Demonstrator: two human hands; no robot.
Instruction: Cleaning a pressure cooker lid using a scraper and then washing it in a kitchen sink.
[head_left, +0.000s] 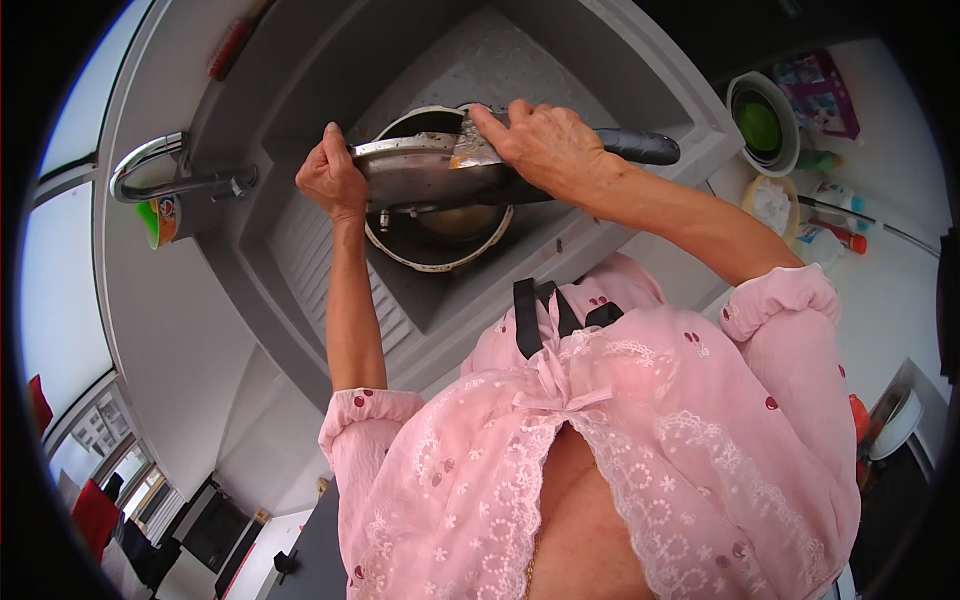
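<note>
Tilted almost edge-on above the sink is a metal pressure cooker lid (427, 180), with a long dark handle (639, 146) to the right. My left hand (330, 176) grips its left rim, thumb raised. My right hand (551, 142) holds a flat, stained metal piece (474, 146), seemingly a scraper blade, against the upper rim; its index finger lies along the piece, and the palm hides the rest of it. Small fittings stick out from the lid's lower side. Below, a round pot (442, 264) with a worn, light rim stands in the sink, partly hidden by the lid.
The grey sink (675, 75) has a ribbed drainer (337, 277). A chrome tap (180, 187) and a colourful cup (161, 221) are at left, a red-handled brush (229, 49) at upper left. Nested bowls (761, 127), a yellowish bowl (772, 206) and bottles stand at right.
</note>
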